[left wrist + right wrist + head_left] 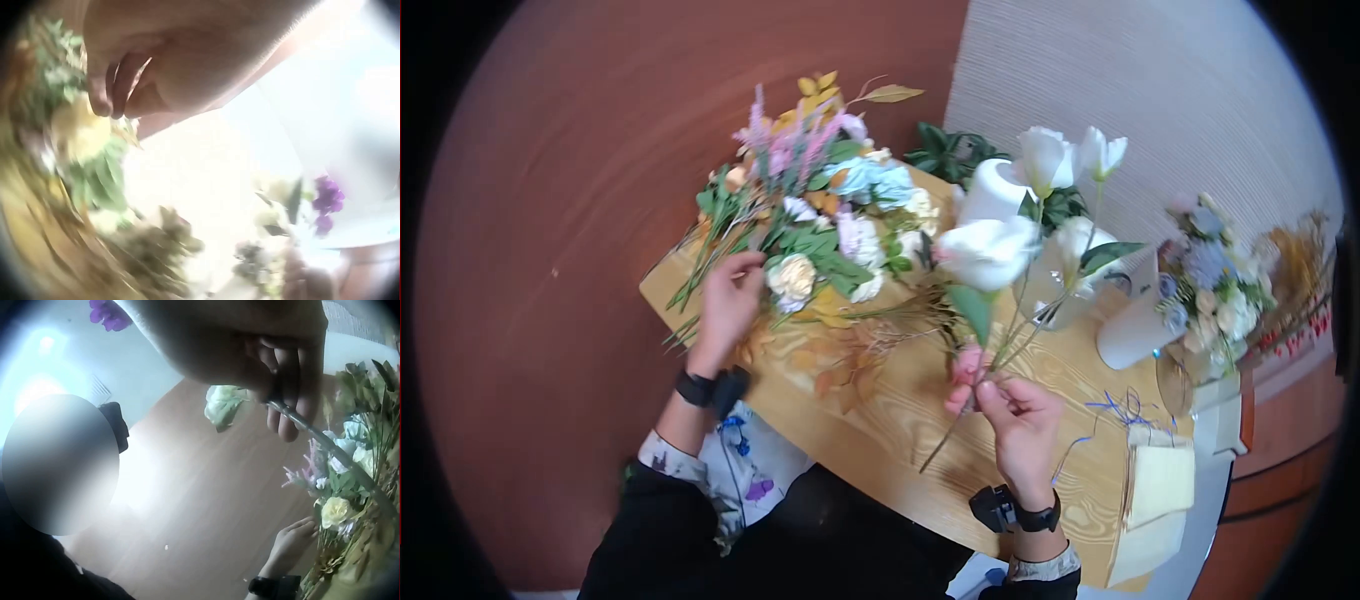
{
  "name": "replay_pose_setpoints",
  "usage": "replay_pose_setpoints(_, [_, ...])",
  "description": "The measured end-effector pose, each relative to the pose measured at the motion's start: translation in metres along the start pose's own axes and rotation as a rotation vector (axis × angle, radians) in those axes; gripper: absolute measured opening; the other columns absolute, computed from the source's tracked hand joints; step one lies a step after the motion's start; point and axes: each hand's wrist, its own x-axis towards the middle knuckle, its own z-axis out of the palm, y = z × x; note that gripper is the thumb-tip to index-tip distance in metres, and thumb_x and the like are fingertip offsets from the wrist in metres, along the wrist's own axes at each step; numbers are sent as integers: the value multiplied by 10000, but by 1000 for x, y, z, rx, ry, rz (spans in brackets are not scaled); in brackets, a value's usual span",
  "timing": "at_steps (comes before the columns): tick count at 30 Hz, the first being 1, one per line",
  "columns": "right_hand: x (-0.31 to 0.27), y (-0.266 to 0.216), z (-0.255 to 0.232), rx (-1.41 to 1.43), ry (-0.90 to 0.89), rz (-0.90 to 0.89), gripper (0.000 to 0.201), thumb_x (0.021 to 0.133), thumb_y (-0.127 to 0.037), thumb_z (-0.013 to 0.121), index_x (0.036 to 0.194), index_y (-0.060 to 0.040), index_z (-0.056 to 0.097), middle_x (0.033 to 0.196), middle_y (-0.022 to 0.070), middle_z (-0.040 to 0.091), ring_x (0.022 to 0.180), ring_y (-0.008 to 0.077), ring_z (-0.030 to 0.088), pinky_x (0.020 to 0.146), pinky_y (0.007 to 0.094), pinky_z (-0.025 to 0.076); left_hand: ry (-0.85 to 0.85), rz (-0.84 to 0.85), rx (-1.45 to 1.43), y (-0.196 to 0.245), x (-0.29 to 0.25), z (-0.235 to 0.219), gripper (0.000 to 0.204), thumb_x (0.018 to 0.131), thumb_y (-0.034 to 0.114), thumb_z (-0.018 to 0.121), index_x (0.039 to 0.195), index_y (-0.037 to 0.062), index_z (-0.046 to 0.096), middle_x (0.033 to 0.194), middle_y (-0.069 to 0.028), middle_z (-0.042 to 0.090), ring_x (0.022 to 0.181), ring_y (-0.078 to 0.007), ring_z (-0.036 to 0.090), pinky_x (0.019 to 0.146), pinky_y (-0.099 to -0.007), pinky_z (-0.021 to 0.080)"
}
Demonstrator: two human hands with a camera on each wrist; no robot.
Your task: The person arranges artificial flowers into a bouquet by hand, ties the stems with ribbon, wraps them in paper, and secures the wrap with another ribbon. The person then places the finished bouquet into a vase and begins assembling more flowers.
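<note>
In the head view my right hand (1028,430) pinches the lower stems of a white flower spray (990,250) upright over the table, its blooms spread above; a pink flower (968,365) shows beside the fingertips. The right wrist view has the stem (337,453) running out from the fingers of this hand (281,369). My left hand (730,310) is at the near left edge of the flower pile (825,240), beside a cream rose (791,277), fingers loosely bent. Nothing held shows in it, though whether it touches the stems is unclear.
White vases (1128,330) and a bouquet (1215,280) stand on the right of the wooden table (900,430). Blue ties (1122,408) and yellowish sheets (1160,485) lie at the near right. Dried orange leaves (835,365) spread across the middle.
</note>
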Motion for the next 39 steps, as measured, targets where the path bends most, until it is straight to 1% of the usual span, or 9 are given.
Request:
replay_pose_setpoints(3, [-2, 8, -8, 54, 54, -60, 144, 859, 7, 534, 957, 84, 604, 840, 134, 641, 742, 173, 627, 676, 269, 509, -58, -47, 80, -33, 44, -13, 301, 790, 131, 616, 1016, -62, 567, 911, -102, 623, 844, -143, 584, 772, -267, 460])
replay_pose_setpoints(8, [-17, 10, -22, -234, 184, -115, 97, 817, 8, 587, 843, 75, 651, 774, 82, 664, 673, 104, 599, 640, 212, 477, -246, -100, -12, -37, 63, -5, 155, 810, 113, 609, 898, -14, 606, 670, 21, 564, 580, -47, 485, 511, -215, 392])
replay_pose_setpoints(11, [-25, 12, -31, -207, 216, -60, 74, 787, 23, 603, 799, 69, 660, 728, 77, 666, 635, 90, 585, 610, 202, 464, -230, -79, 0, -75, 79, -8, 76, 851, 107, 556, 812, 49, 585, 709, 39, 565, 569, -50, 473, 515, -225, 405])
replay_pose_setpoints(20, [-25, 14, -42, -285, 170, -154, 61, 769, 51, 599, 788, 87, 644, 728, 115, 661, 645, 138, 616, 602, 226, 492, -34, -138, -513, -18, 64, -26, 115, 903, 74, 477, 979, 5, 529, 886, -25, 583, 791, -93, 579, 693, -240, 533])
replay_pose_setpoints(25, [-28, 14, -38, -240, 183, -169, 69, 777, 40, 603, 801, 100, 630, 736, 141, 651, 668, 169, 629, 609, 250, 514, -262, 6, -14, -24, 49, -37, 344, 862, 138, 556, 1176, 15, 486, 952, -40, 582, 839, -130, 561, 781, -279, 460])
replay_pose_setpoints(29, [-27, 13, -39, -168, 212, -159, 71, 777, 30, 616, 801, 96, 623, 739, 137, 645, 677, 175, 629, 617, 258, 518, -413, 78, 244, -45, 31, -44, 273, 782, 128, 649, 1006, -8, 572, 838, -93, 598, 775, -147, 553, 689, -295, 432])
replay_pose_setpoints(31, [-27, 14, -39, -142, 219, -140, 72, 773, 25, 624, 797, 94, 622, 736, 132, 644, 678, 175, 628, 626, 259, 515, -396, -108, 305, -38, 25, -43, 150, 787, 94, 628, 860, -29, 583, 801, -119, 583, 744, -170, 535, 666, -315, 413])
replay_pose_setpoints(33, [-28, 17, -41, -261, 170, -178, 85, 761, 18, 643, 780, 97, 616, 736, 128, 640, 681, 179, 624, 642, 263, 507, -185, 142, 300, -47, 24, -39, 135, 800, 74, 611, 772, -48, 560, 728, -112, 561, 663, -166, 510, 606, -320, 396])
replay_pose_setpoints(39, [-29, 24, -44, -211, 220, -169, 91, 737, 35, 658, 774, 104, 611, 739, 130, 631, 691, 184, 617, 639, 270, 500, -113, 86, -179, 12, 10, -25, 146, 839, 44, 569, 928, -62, 615, 887, -59, 630, 684, -88, 562, 616, -214, 452])
